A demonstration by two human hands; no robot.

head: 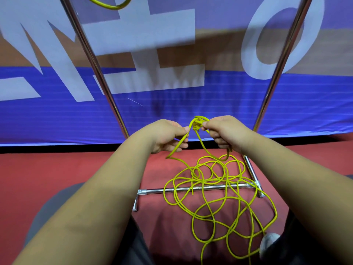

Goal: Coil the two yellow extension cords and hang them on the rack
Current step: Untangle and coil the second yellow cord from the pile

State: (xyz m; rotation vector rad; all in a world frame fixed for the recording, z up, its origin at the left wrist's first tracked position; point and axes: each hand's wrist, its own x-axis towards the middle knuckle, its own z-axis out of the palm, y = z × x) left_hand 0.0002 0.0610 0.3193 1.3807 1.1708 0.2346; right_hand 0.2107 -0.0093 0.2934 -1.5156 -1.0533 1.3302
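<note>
While the two hands meet at the middle of the view, both hold one yellow cord (196, 125). The left hand (168, 137) has its fingers curled round a single strand that slants down toward 7 o'clock. The right hand (222, 133) pinches a small wound bunch of the same cord at its fingertips, with more strands passing under its palm. From the hands, the cord drops toward 5 o'clock into one loose tangle of many loops on the red floor (76, 169). The tangle lies across the low crossbar of a chrome rack (95, 72). Two slanted rack poles rise toward 11 and 1 o'clock. At 12 o'clock, cut by the top edge, hangs a loop of a second yellow cord (112, 8). A blue banner (191, 104) with white letters walls off the far side. Bare red floor stretches toward 9 o'clock. One grey shoe (269, 243) sits at 5 o'clock, beside the tangle.
</note>
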